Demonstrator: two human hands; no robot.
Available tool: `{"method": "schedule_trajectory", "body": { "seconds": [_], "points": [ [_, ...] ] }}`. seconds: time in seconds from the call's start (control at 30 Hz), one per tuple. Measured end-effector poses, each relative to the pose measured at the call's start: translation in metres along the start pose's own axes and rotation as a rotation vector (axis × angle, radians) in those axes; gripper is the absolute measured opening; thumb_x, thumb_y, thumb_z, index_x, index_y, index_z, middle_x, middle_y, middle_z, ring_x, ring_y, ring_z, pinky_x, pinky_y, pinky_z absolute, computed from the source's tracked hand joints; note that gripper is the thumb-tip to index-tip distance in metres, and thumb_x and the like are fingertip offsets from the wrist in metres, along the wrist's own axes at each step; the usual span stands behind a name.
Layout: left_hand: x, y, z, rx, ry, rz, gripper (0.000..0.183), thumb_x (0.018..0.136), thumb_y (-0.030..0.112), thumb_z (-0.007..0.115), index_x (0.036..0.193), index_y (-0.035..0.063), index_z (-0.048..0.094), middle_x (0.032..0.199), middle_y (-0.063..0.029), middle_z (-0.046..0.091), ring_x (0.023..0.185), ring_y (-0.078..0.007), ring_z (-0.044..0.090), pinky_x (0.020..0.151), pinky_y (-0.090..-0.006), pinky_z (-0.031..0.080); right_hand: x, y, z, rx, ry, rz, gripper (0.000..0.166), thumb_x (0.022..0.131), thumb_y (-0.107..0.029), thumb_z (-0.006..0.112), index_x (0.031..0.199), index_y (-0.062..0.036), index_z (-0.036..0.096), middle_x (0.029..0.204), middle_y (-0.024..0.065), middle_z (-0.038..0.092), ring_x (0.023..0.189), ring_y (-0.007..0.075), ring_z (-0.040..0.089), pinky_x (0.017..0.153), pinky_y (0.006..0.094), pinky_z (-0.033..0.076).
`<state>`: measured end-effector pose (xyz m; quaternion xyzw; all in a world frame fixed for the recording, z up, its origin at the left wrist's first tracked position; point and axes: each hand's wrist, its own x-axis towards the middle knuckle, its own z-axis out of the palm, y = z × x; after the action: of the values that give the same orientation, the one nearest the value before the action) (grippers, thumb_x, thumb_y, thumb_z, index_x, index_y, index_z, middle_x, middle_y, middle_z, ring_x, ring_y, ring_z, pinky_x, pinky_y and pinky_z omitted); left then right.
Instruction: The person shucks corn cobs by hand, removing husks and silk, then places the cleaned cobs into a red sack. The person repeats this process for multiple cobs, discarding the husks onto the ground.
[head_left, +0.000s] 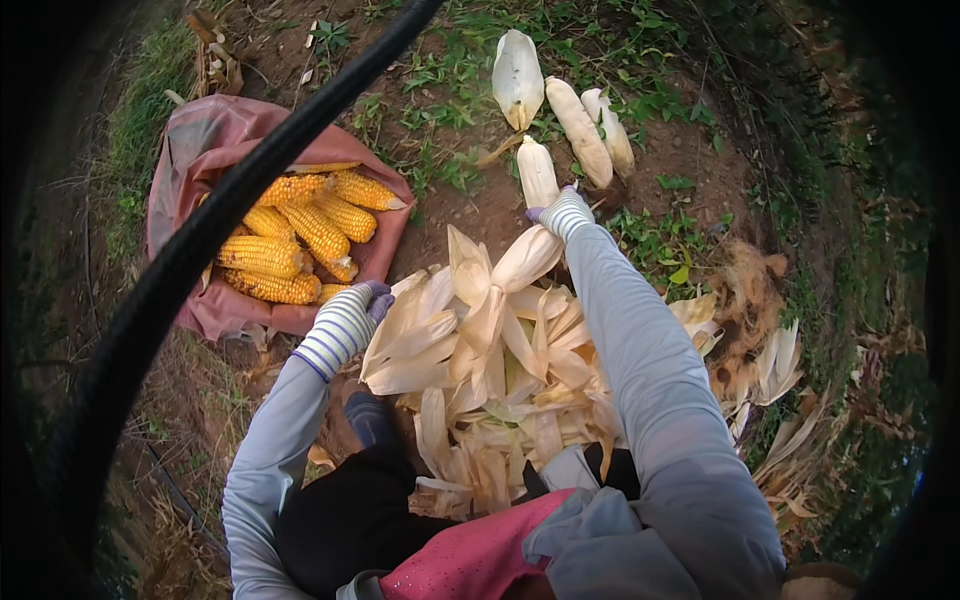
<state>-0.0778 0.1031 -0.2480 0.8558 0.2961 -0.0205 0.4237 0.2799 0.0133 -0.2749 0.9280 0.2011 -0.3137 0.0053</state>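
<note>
My right hand (564, 212), in a striped, purple-tipped glove, touches the lower end of a corn ear in its pale husk (536, 172); how firmly it grips cannot be told. My left hand (346, 322), in a like glove, is beside the left edge of a pile of dry corn husks (487, 360), its fingers curled; whether it holds a husk leaf is unclear. Just up and left of it, an open reddish sack (300, 139) holds several bare yellow corn cobs (311, 225). More husked ears (579, 131) lie beyond my right hand.
Another pale ear (517, 79) lies at the top on soil with green weeds (450, 82). Brown corn silk (750, 307) and loose husks (778, 364) are at the right. A dark strap or cable (255, 169) crosses the view diagonally. My foot (367, 418) is below my left hand.
</note>
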Motion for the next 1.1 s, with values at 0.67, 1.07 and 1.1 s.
{"method": "schedule_trajectory", "body": {
  "seconds": [0.67, 1.07, 1.1],
  "points": [
    [-0.047, 0.211, -0.091, -0.238, -0.229, 0.493, 0.046, 0.085, 0.032, 0.049, 0.114, -0.0032, 0.044, 0.101, -0.0125, 0.057, 0.09, -0.0168, 0.055, 0.079, -0.0268, 0.043, -0.333, 0.021, -0.14, -0.263, 0.314, -1.315, 0.056, 0.046, -0.02, 0.074, 0.097, -0.0063, 0.055, 0.094, 0.0108, 0.055, 0.089, 0.0283, 0.051, 0.078, 0.0378, 0.04],
    [-0.122, 0.271, -0.064, -0.783, 0.05, -0.008, 0.055, 0.076, 0.038, 0.061, 0.11, -0.0037, 0.048, 0.089, -0.0075, 0.058, 0.074, -0.0119, 0.055, 0.065, -0.0238, 0.045, -0.373, 0.121, -0.157, -0.252, 0.323, -0.878, 0.038, 0.074, -0.029, 0.061, 0.104, -0.0062, 0.056, 0.093, 0.0131, 0.06, 0.09, 0.0282, 0.055, 0.087, 0.038, 0.037],
    [-0.122, 0.274, -0.064, -0.772, 0.108, -0.002, 0.056, 0.076, 0.038, 0.061, 0.111, -0.0039, 0.047, 0.091, -0.0084, 0.058, 0.075, -0.0128, 0.055, 0.066, -0.0241, 0.045, -0.373, 0.128, -0.157, -0.277, 0.206, -0.738, 0.039, 0.075, -0.032, 0.06, 0.103, -0.0054, 0.057, 0.093, 0.0135, 0.061, 0.089, 0.0282, 0.056, 0.086, 0.0374, 0.039]
  ]
}}
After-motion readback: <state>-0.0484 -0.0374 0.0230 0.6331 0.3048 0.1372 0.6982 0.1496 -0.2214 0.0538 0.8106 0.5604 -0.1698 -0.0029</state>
